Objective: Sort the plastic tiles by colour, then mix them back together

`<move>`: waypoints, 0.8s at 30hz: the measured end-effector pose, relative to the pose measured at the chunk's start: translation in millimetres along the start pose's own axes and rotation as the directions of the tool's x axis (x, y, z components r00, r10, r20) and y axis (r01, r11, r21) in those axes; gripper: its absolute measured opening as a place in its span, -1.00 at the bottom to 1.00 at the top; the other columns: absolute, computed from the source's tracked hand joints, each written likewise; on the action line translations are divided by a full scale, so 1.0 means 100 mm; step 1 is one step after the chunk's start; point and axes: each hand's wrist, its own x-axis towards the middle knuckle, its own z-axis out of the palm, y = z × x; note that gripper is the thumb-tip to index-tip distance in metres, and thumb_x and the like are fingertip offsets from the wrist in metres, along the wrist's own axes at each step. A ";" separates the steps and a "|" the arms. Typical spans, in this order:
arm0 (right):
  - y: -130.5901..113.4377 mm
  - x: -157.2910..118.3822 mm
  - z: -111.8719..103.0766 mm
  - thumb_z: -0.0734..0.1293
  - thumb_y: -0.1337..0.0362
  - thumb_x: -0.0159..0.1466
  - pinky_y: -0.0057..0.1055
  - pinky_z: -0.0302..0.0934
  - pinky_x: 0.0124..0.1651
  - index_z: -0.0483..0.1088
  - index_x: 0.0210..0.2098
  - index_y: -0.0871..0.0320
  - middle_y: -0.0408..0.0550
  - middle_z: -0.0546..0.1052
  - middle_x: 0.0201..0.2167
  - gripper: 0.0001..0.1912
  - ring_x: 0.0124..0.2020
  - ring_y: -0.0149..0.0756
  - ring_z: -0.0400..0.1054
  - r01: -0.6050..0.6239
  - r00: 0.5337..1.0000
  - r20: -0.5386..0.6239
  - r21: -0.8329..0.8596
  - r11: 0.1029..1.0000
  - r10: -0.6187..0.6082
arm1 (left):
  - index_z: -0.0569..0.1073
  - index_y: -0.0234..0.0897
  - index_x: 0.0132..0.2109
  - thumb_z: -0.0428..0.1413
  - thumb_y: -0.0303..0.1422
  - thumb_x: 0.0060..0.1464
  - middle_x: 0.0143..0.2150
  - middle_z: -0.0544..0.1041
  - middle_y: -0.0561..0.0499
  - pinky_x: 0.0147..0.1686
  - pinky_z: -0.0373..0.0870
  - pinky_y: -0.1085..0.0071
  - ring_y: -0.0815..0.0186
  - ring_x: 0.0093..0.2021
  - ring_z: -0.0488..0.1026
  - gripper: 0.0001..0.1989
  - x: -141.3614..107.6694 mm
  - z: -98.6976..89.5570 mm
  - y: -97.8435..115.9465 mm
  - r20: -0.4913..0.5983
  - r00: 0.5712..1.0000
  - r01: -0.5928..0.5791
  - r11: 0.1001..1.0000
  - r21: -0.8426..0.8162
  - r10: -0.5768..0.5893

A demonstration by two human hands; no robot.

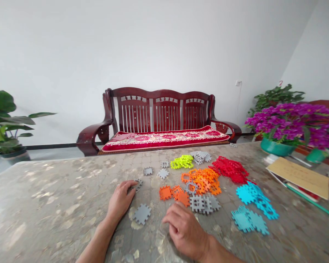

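Observation:
My left hand (121,200) rests on the table with its fingers together over a grey toothed interlocking tile (138,185), which is partly covered by the fingertips. Nearer to me a flat grey tile (142,214) lies between my two hands. My right hand (185,230) is loosely curled above the table, and nothing shows in its fingers. Just beyond its knuckles lie a solid orange tile (183,198) and a stack of grey tiles (204,204). Farther off are a small grey frame tile (148,171) and a light grey tile (163,173).
Heaped tiles lie to the right: orange (205,180), yellow-green (182,162), red (230,170), blue (256,199) and teal (249,220). At the right edge are a brown envelope (300,177) and purple flowers (293,120). A wooden bench (167,113) stands behind the patterned table (57,204).

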 end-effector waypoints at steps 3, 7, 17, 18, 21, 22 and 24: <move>0.04 0.01 -0.02 0.15 0.65 0.07 -0.39 0.19 -0.18 0.39 -0.26 0.09 -0.12 0.44 -0.34 -0.59 -0.25 -0.30 0.27 -0.039 0.998 -0.056 -0.032 0.999 0.037 | 0.54 -0.15 -0.10 0.01 -0.32 0.07 0.00 0.54 -0.01 0.12 0.30 0.28 0.20 0.02 0.44 -0.71 0.00 0.00 0.00 0.009 1.000 0.009 1.000 0.005 -0.009; 0.12 0.02 -0.06 0.14 0.68 0.07 -0.37 0.21 -0.14 0.39 -0.27 0.09 -0.12 0.44 -0.34 -0.57 -0.23 -0.30 0.28 -0.077 0.989 -0.135 -0.070 0.995 0.067 | 0.54 -0.16 -0.10 0.00 -0.32 0.07 0.01 0.53 -0.02 0.13 0.29 0.27 0.20 0.02 0.43 -0.71 0.00 0.00 0.00 0.023 1.000 0.015 1.000 0.007 -0.015; 0.43 0.04 -0.26 0.14 0.59 0.20 -0.28 0.25 -0.05 0.46 -0.19 0.08 -0.04 0.49 -0.23 -0.61 -0.14 -0.23 0.34 -0.334 0.928 -0.236 -0.191 0.923 0.287 | 0.54 -0.15 -0.10 0.00 -0.32 0.07 0.01 0.54 -0.03 0.11 0.31 0.26 0.18 0.02 0.43 -0.70 0.00 -0.03 0.05 0.025 0.999 0.027 1.000 0.004 -0.027; 0.45 0.05 -0.28 0.15 0.57 0.21 -0.27 0.25 -0.04 0.46 -0.19 0.08 -0.04 0.50 -0.22 -0.62 -0.13 -0.22 0.34 -0.345 0.924 -0.245 -0.200 0.917 0.294 | 0.54 -0.15 -0.10 0.00 -0.32 0.06 0.01 0.54 -0.02 0.11 0.31 0.26 0.18 0.02 0.43 -0.70 0.00 -0.03 0.05 0.020 0.999 0.028 1.000 0.004 -0.028; 0.51 0.05 -0.35 0.18 0.54 0.20 -0.23 0.22 0.03 0.46 -0.16 0.08 -0.04 0.52 -0.16 -0.65 -0.08 -0.20 0.34 -0.384 0.905 -0.286 -0.225 0.895 0.317 | 0.55 -0.15 -0.10 0.01 -0.32 0.06 0.01 0.53 -0.01 0.11 0.31 0.28 0.18 0.03 0.44 -0.71 -0.01 -0.02 0.04 0.015 1.000 0.025 1.000 0.002 -0.025; 0.53 0.04 -0.38 0.19 0.53 0.19 -0.22 0.21 0.05 0.46 -0.13 0.09 -0.03 0.52 -0.13 -0.64 -0.06 -0.19 0.34 -0.400 0.896 -0.301 -0.231 0.887 0.326 | 0.55 -0.15 -0.10 0.01 -0.32 0.07 0.01 0.53 -0.01 0.11 0.31 0.28 0.18 0.02 0.44 -0.71 -0.01 -0.02 0.04 0.018 1.000 0.025 1.000 0.002 -0.025; 0.57 0.03 -0.43 0.20 0.51 0.18 -0.20 0.18 0.10 0.43 -0.07 0.10 -0.01 0.51 -0.08 -0.62 -0.01 -0.17 0.32 -0.432 0.877 -0.334 -0.237 0.870 0.344 | 0.55 -0.15 -0.10 0.01 -0.33 0.06 0.01 0.53 -0.02 0.11 0.30 0.28 0.19 0.02 0.44 -0.71 0.00 -0.02 0.04 0.025 0.999 0.026 1.000 0.003 -0.026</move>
